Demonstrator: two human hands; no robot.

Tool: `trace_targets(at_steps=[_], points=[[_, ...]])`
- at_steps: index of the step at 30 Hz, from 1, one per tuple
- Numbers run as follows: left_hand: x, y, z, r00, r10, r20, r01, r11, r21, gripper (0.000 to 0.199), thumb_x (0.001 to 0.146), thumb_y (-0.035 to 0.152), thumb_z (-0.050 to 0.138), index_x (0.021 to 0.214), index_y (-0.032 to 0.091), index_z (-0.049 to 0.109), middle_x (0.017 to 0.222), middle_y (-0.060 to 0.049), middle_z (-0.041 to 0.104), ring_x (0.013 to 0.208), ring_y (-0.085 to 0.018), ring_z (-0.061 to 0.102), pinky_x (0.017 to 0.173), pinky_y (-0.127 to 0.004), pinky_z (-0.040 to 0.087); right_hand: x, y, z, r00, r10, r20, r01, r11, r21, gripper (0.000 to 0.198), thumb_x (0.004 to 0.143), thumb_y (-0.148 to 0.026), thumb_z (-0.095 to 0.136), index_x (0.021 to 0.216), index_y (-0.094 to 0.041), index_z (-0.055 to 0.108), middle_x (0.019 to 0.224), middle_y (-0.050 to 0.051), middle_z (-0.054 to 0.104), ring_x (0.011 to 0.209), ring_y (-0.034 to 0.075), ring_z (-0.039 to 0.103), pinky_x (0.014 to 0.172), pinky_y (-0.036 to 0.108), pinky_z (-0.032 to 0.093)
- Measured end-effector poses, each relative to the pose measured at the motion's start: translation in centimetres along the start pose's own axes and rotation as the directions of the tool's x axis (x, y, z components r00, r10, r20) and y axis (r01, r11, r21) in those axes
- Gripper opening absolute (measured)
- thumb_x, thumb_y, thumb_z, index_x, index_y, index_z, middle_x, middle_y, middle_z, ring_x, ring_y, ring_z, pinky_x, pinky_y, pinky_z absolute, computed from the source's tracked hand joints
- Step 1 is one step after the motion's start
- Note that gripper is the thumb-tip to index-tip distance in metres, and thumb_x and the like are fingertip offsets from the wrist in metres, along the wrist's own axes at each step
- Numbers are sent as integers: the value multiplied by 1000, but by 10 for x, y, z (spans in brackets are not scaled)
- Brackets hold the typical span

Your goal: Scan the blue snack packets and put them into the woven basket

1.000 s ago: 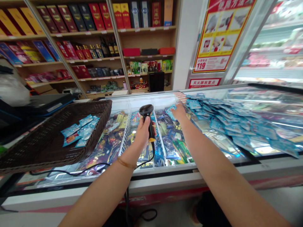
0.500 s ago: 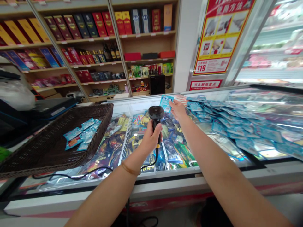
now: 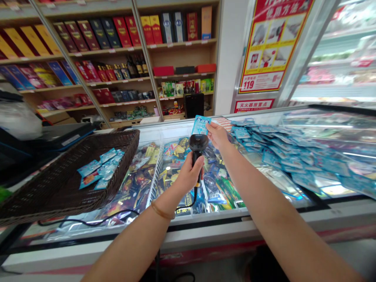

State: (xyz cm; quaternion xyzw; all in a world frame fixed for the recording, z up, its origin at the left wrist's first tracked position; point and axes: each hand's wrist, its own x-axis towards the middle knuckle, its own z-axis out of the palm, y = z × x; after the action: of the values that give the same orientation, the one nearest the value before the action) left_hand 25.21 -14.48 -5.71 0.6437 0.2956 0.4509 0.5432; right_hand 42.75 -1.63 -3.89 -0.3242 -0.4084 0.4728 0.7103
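Observation:
My left hand point(image 3: 190, 171) is wrapped round the handle of a black barcode scanner point(image 3: 198, 143), held upright above the freezer's glass lid. Just beyond the scanner head, my right hand point(image 3: 217, 134) pinches a small light-blue packet point(image 3: 200, 124) by its right edge. The scanner head overlaps the packet's lower part from this viewpoint; whether they touch I cannot tell. On the right, a heap of similar blue packets point(image 3: 282, 145) is spread over the glass. Several more packets point(image 3: 102, 166) lie in a brown wicker basket point(image 3: 38, 192) on the left.
Under the glass, the chest freezer point(image 3: 205, 231) holds colourful wrapped goods point(image 3: 176, 156) between white wire dividers. A black cable point(image 3: 88, 222) runs across the lid in front of the basket. Shelves of boxes and bottles point(image 3: 135, 66) stand behind, with black equipment point(image 3: 63, 135) at the left.
The packet in my right hand has moved slightly left and up. The scanner has shifted a little right and down, so its head now overlaps the packet.

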Motion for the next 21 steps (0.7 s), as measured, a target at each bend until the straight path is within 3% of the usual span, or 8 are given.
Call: trace_targets(at_steps=[21], points=[[1, -3, -2, 998, -2, 62, -2, 998, 59, 47, 90, 67, 54, 91, 22, 43, 58, 6, 53, 42, -10, 49, 45, -23, 38, 2, 4, -3, 998, -45, 34, 45, 999, -20, 29, 71, -41, 83, 85, -21, 69, 63, -4, 65, 67, 14, 68, 63, 25, 53]])
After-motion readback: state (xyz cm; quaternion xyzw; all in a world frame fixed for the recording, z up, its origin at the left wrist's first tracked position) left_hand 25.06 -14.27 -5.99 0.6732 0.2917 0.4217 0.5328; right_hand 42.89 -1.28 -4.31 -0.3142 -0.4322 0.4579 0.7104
